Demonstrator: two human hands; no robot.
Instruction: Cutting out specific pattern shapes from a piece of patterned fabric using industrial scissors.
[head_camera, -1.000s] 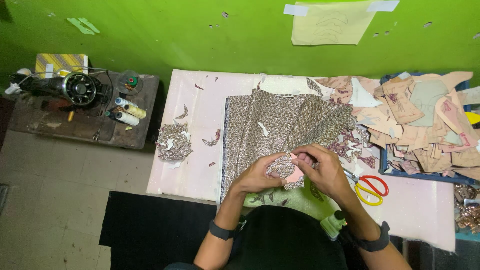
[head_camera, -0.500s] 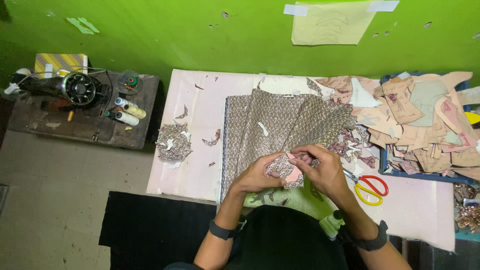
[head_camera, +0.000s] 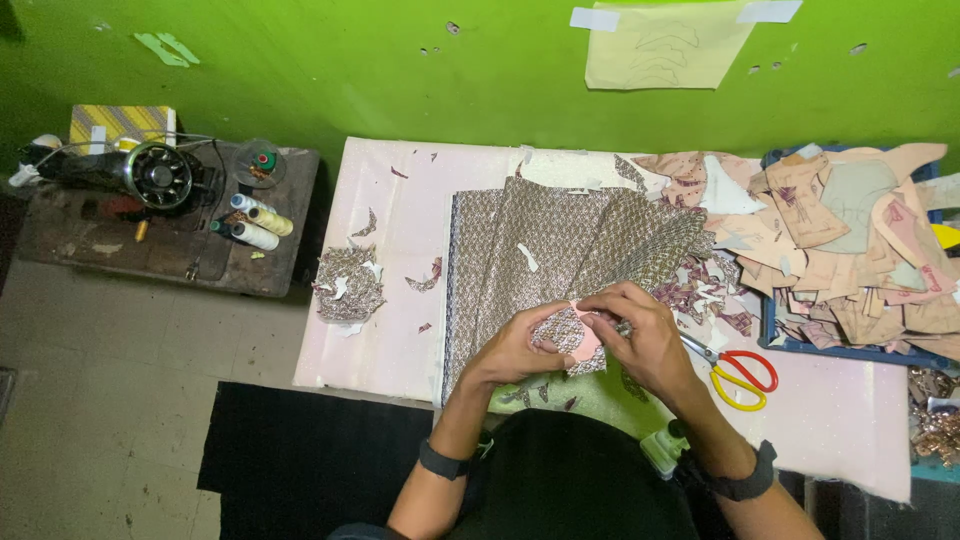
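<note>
Both hands were together over the patterned fabric, the left hand and right hand pinching a small fabric piece, with scissors lying near for reach.

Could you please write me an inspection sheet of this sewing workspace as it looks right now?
Surface: pale pink table against a green wall, dotted with small fabric scraps.
Job's things: small patterned fabric piece with a pink backing, held over a patterned cloth spread on the table.
Clutter: pile of cut pieces to the left; heap of paper patterns to the right; red-and-yellow scissors lying by the right hand.
Hands: left hand and right hand both grip the small piece; dark wristbands on both.
Cables: thin wire at the sewing machine.
Surroundings: side table with thread spools; paper sheet taped to the wall.
</note>
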